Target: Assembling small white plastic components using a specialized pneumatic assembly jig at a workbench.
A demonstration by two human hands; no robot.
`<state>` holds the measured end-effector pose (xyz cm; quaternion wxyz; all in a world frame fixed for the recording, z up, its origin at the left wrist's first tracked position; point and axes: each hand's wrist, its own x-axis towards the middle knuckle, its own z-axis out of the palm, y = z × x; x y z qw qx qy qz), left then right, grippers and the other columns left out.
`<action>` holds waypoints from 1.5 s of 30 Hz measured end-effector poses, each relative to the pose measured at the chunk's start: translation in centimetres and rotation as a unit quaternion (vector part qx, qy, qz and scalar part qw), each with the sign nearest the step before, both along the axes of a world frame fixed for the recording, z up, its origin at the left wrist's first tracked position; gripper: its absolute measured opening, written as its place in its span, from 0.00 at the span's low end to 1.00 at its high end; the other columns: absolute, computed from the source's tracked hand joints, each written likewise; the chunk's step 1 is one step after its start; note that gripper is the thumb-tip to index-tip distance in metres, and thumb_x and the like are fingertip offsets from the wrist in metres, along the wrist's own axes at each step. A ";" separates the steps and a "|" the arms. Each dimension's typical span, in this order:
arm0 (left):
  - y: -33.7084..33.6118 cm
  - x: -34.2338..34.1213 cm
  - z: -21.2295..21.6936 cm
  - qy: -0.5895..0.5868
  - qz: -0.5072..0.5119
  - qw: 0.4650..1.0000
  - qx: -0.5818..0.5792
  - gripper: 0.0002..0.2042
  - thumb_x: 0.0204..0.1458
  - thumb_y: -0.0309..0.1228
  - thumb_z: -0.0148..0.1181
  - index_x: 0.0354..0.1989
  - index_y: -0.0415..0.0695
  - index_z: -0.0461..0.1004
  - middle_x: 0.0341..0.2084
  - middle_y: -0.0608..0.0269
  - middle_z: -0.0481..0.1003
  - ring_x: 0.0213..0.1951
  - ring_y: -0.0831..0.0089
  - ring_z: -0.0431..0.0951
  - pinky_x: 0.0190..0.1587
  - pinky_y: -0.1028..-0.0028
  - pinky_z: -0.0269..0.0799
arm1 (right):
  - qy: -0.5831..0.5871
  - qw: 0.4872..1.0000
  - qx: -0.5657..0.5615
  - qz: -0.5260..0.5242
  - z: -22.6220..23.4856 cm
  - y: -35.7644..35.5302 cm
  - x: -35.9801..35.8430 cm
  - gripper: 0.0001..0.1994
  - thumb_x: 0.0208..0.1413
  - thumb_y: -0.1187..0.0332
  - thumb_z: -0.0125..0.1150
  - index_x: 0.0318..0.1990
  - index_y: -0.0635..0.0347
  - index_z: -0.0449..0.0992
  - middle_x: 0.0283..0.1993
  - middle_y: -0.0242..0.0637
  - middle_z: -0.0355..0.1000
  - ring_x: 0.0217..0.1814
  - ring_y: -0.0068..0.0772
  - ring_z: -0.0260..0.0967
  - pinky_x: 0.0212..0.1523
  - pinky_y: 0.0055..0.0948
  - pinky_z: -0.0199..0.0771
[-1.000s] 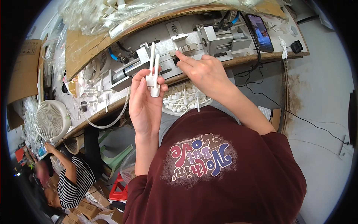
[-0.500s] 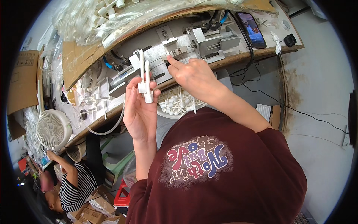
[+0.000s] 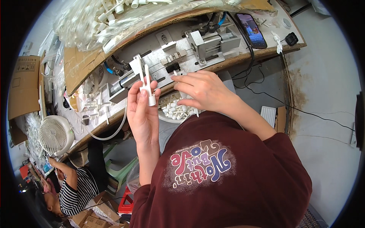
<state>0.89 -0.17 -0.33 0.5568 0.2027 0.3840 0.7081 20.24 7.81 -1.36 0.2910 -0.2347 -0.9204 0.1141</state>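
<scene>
White ribbed-cap sticks (image 3: 148, 82): two, gripped near their caps between the thumb and fingers of the left hand (image 3: 142, 116), in front of the left part of the aluminium fixture (image 3: 175, 57); probably held by that end so that the slim stems stand clear.
Stem direction: rounded tips are pointed away from the body, tilted slightly left; the long axes are nearly parallel and set across the fixture's length.
Right hand (image 3: 203, 89): held just in front of the fixture, fingers part-bent; a white tip (image 3: 175, 72) is seen at the fingertips, but whether it is pinched cannot be told.
Pale bowl (image 3: 167, 119): set in front of the fixture, heaped with white capped pieces (image 3: 173, 110); likely placed there for a short reach.
Smartphone (image 3: 251, 31): laid right of the fixture, screen lit and turned up, perhaps for viewing.
Cardboard sheet (image 3: 81, 70): curved behind and left of the fixture, perhaps as a barrier to the plastic-wrapped white parts (image 3: 108, 17) beyond.
White fan (image 3: 56, 135): stood well left of the fixture.
</scene>
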 end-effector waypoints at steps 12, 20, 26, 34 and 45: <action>1.3 3.0 -0.6 -0.025 -0.058 0.998 0.002 0.12 0.66 0.25 0.50 0.56 0.37 0.65 0.54 0.48 0.73 0.59 0.62 0.73 0.60 0.68 0.71 | 0.163 0.986 -0.008 -0.036 1.8 -1.2 -2.1 0.15 0.45 0.69 0.70 0.42 0.58 0.77 0.40 0.35 0.74 0.38 0.36 0.75 0.35 0.31 0.78; 0.9 2.7 0.0 0.127 -0.009 0.992 -0.007 0.13 0.64 0.24 0.52 0.55 0.34 0.67 0.55 0.48 0.72 0.55 0.63 0.76 0.55 0.70 0.76 | 0.188 0.981 -0.047 -0.015 1.4 -1.0 -1.5 0.13 0.48 0.72 0.68 0.43 0.60 0.77 0.42 0.37 0.76 0.42 0.39 0.76 0.41 0.32 0.79; 1.0 2.4 -0.1 0.203 0.031 0.978 0.026 0.14 0.60 0.18 0.56 0.55 0.33 0.69 0.53 0.48 0.75 0.51 0.65 0.79 0.54 0.70 0.77 | 0.182 0.980 -0.073 -0.028 1.3 -0.7 -0.8 0.13 0.47 0.73 0.68 0.43 0.61 0.77 0.50 0.39 0.74 0.47 0.41 0.76 0.43 0.33 0.79; 0.5 1.6 0.0 0.218 0.014 0.976 0.029 0.18 0.54 0.11 0.59 0.54 0.32 0.72 0.52 0.48 0.75 0.51 0.64 0.80 0.53 0.72 0.78 | 0.160 0.986 -0.001 -0.041 0.5 0.2 -0.9 0.14 0.46 0.72 0.69 0.42 0.62 0.77 0.54 0.39 0.74 0.50 0.39 0.75 0.49 0.35 0.76; 0.3 1.1 0.6 0.265 0.027 0.963 0.042 0.17 0.50 0.10 0.63 0.50 0.29 0.73 0.48 0.45 0.78 0.47 0.63 0.81 0.49 0.70 0.82 | -0.010 0.993 0.092 -0.077 -1.5 1.6 -1.9 0.11 0.45 0.72 0.66 0.38 0.61 0.78 0.55 0.40 0.76 0.39 0.29 0.76 0.37 0.29 0.71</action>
